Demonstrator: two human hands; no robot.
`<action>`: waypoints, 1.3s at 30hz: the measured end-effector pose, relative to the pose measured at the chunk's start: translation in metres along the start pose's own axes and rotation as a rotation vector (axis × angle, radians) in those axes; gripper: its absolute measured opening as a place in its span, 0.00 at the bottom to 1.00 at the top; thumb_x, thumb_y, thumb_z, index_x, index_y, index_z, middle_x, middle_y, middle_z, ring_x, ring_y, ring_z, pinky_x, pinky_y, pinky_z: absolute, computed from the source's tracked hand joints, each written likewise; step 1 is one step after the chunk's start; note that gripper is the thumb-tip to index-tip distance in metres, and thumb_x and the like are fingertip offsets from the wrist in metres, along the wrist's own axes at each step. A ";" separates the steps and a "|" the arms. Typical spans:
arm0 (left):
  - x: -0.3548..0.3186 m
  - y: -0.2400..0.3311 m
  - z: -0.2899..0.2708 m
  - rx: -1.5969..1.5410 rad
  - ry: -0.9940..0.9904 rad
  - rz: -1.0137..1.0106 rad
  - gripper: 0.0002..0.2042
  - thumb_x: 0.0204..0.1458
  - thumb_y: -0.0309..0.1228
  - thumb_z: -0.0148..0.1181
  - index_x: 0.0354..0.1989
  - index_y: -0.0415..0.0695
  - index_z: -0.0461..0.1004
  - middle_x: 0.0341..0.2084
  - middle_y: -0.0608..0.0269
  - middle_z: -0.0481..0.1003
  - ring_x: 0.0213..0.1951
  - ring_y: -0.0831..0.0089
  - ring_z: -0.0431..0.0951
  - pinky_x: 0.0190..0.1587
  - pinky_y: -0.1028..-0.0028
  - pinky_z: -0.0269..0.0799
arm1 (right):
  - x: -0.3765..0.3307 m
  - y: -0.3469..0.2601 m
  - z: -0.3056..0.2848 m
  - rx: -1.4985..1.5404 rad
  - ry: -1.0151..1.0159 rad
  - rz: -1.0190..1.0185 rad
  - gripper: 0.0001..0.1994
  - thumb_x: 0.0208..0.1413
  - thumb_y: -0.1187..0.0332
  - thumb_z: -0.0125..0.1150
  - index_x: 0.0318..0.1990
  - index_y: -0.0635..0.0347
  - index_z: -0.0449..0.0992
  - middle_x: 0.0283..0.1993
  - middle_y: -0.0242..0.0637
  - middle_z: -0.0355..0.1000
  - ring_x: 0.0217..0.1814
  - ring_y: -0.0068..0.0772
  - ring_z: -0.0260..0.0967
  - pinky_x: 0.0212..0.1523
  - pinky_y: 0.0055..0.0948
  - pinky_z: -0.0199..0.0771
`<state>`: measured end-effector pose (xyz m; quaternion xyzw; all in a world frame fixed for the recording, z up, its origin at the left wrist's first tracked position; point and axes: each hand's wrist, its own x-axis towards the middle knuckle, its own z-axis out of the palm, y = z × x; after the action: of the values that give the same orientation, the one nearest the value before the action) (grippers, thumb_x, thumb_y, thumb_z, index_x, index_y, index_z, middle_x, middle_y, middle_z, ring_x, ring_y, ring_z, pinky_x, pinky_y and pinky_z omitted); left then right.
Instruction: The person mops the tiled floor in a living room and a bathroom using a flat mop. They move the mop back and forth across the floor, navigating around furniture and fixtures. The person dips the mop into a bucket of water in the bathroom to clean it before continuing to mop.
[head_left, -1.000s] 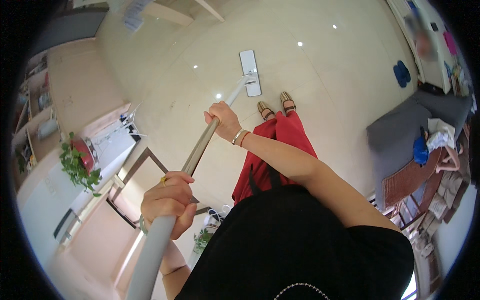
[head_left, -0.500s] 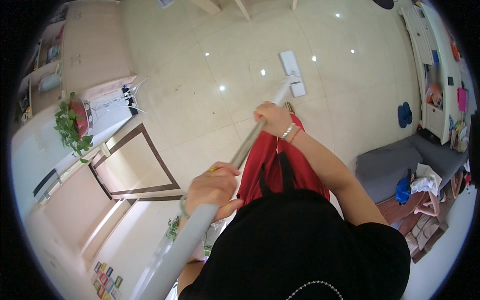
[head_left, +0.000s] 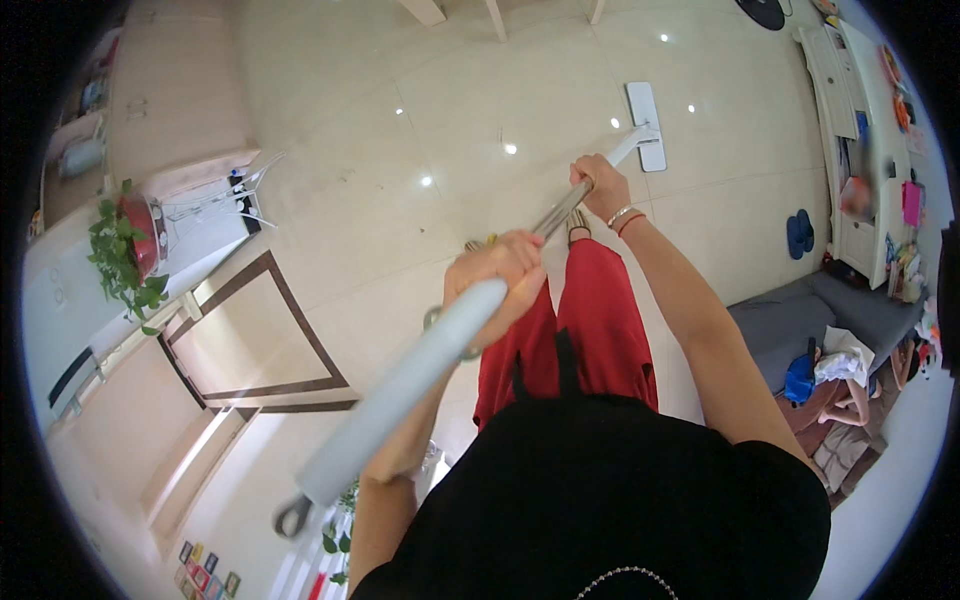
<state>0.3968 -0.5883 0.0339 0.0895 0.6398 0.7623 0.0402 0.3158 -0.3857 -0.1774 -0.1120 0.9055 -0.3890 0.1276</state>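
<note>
Both my hands grip the long handle of a flat mop (head_left: 410, 378). My left hand (head_left: 495, 283) is wrapped round the upper part, just below the thick light-grey grip with a hanging loop at its end. Farther down, my right hand (head_left: 602, 188) closes round the metal pole, near the white lower section. The white rectangular mop head (head_left: 646, 127) rests on the tiled floor (head_left: 480, 110), ahead and to the right of my feet. Its pad underneath is hidden.
To the right are a grey sofa (head_left: 780, 325) with a blue bag (head_left: 800, 378), dark blue slippers (head_left: 800, 234) and a white cabinet (head_left: 850, 150). A potted plant (head_left: 125, 250) stands on the left. Wooden legs (head_left: 495, 18) show at the far edge.
The mop head has slid to the right and slightly away across the floor. Both hands have shifted right with the handle, the left one also forward, and the handle's top end has come into view.
</note>
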 end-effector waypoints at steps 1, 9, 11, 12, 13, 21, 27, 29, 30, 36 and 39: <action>-0.008 0.006 -0.012 0.033 0.009 0.018 0.11 0.51 0.15 0.53 0.22 0.44 0.63 0.20 0.64 0.67 0.27 0.68 0.69 0.51 0.55 0.67 | 0.002 -0.006 0.013 -0.024 -0.047 -0.076 0.06 0.41 0.76 0.58 0.25 0.51 0.69 0.27 0.30 0.69 0.36 0.39 0.69 0.33 0.36 0.71; -0.120 0.071 -0.120 0.187 0.284 -0.006 0.11 0.49 0.16 0.55 0.21 0.43 0.62 0.19 0.63 0.68 0.25 0.66 0.70 0.47 0.54 0.69 | -0.001 -0.139 0.141 0.042 -0.175 -0.307 0.04 0.43 0.72 0.58 0.23 0.50 0.71 0.26 0.31 0.71 0.36 0.40 0.69 0.33 0.38 0.71; -0.154 0.096 -0.142 0.212 0.363 -0.031 0.11 0.49 0.17 0.55 0.21 0.44 0.62 0.18 0.63 0.68 0.24 0.67 0.69 0.46 0.54 0.69 | -0.011 -0.187 0.174 0.102 -0.237 -0.331 0.04 0.43 0.72 0.58 0.22 0.50 0.71 0.26 0.30 0.71 0.36 0.40 0.69 0.33 0.38 0.71; -0.171 0.109 -0.152 0.240 0.410 -0.043 0.11 0.49 0.17 0.56 0.20 0.44 0.62 0.18 0.63 0.67 0.24 0.67 0.69 0.45 0.54 0.69 | -0.017 -0.209 0.190 0.143 -0.272 -0.354 0.04 0.43 0.72 0.58 0.22 0.50 0.71 0.26 0.30 0.71 0.36 0.40 0.69 0.33 0.38 0.71; -0.187 0.120 -0.160 0.247 0.423 -0.057 0.11 0.49 0.18 0.56 0.20 0.44 0.63 0.17 0.63 0.67 0.23 0.68 0.68 0.45 0.54 0.69 | -0.026 -0.226 0.203 0.151 -0.293 -0.363 0.04 0.43 0.72 0.58 0.21 0.50 0.71 0.26 0.30 0.71 0.36 0.39 0.69 0.33 0.38 0.70; -0.234 0.199 -0.186 0.453 0.499 -0.158 0.12 0.49 0.24 0.58 0.18 0.45 0.63 0.14 0.63 0.66 0.21 0.68 0.68 0.42 0.58 0.67 | -0.065 -0.342 0.276 0.348 -0.569 -0.371 0.05 0.46 0.72 0.55 0.21 0.51 0.70 0.26 0.29 0.70 0.38 0.37 0.68 0.33 0.38 0.70; -0.228 0.184 -0.172 0.478 0.441 -0.085 0.15 0.46 0.28 0.66 0.18 0.45 0.62 0.12 0.66 0.66 0.18 0.69 0.66 0.38 0.59 0.68 | -0.057 -0.333 0.252 0.205 -0.745 -0.469 0.03 0.47 0.71 0.54 0.23 0.50 0.70 0.26 0.29 0.71 0.41 0.35 0.69 0.32 0.38 0.71; -0.219 0.176 -0.160 0.435 0.448 -0.062 0.16 0.45 0.30 0.67 0.18 0.45 0.62 0.12 0.66 0.66 0.17 0.70 0.66 0.39 0.59 0.67 | -0.055 -0.314 0.236 0.199 -0.736 -0.447 0.03 0.46 0.70 0.55 0.24 0.50 0.71 0.27 0.29 0.71 0.41 0.35 0.69 0.32 0.39 0.71; -0.213 0.173 -0.155 0.418 0.448 -0.053 0.16 0.45 0.31 0.68 0.18 0.45 0.62 0.12 0.66 0.66 0.17 0.70 0.66 0.39 0.60 0.67 | -0.053 -0.302 0.228 0.190 -0.714 -0.435 0.02 0.46 0.70 0.55 0.24 0.50 0.71 0.28 0.29 0.71 0.41 0.35 0.69 0.31 0.39 0.71; -0.165 0.116 -0.117 0.180 0.381 0.000 0.13 0.44 0.24 0.63 0.18 0.46 0.62 0.12 0.67 0.66 0.20 0.69 0.67 0.39 0.60 0.66 | -0.038 -0.203 0.148 0.013 -0.529 -0.294 0.03 0.45 0.69 0.58 0.26 0.49 0.70 0.29 0.27 0.71 0.41 0.35 0.69 0.32 0.40 0.72; -0.120 0.073 -0.086 0.084 0.288 0.117 0.12 0.43 0.19 0.61 0.19 0.45 0.62 0.15 0.67 0.67 0.20 0.68 0.68 0.39 0.59 0.67 | -0.022 -0.150 0.098 -0.028 -0.442 -0.271 0.04 0.44 0.72 0.58 0.26 0.50 0.69 0.28 0.28 0.69 0.39 0.37 0.69 0.32 0.38 0.72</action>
<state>0.5019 -0.7060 0.0809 0.0182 0.6640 0.7408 -0.1001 0.3834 -0.5467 -0.1295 -0.3163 0.8376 -0.3561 0.2675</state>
